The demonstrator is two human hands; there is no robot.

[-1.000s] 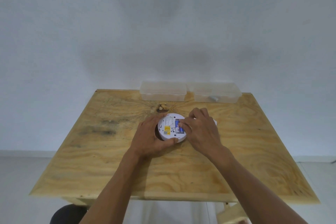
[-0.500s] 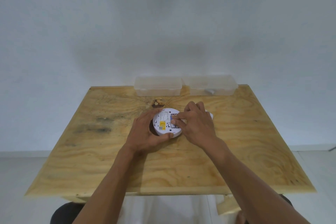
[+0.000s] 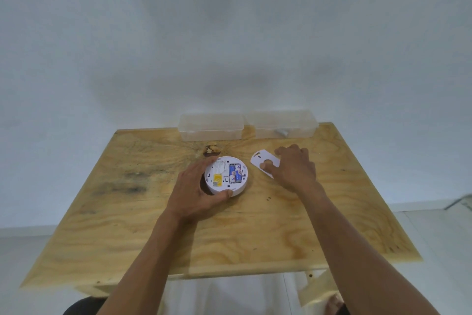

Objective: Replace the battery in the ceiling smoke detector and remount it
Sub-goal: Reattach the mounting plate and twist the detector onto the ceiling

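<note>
A round white smoke detector [image 3: 226, 176] lies back side up near the middle of the wooden table [image 3: 127, 212]. Two blue batteries [image 3: 235, 173] sit side by side in its compartment, beside a yellow label. My left hand [image 3: 194, 192] cups the detector's left and front rim. To its right a flat white mounting plate [image 3: 263, 162] lies on the wood. My right hand [image 3: 293, 170] rests over the plate's right part, thumb on it and fingers curled at its far edge.
Two clear plastic lidded boxes stand at the table's far edge: the left box [image 3: 211, 127] and the right box [image 3: 283, 124], which holds a small grey item. A dark knot marks the wood behind the detector. A white wall rises behind the table.
My right hand has left the battery compartment and moved right onto the mounting plate. The batteries now show uncovered. My left hand has kept its hold on the detector.
</note>
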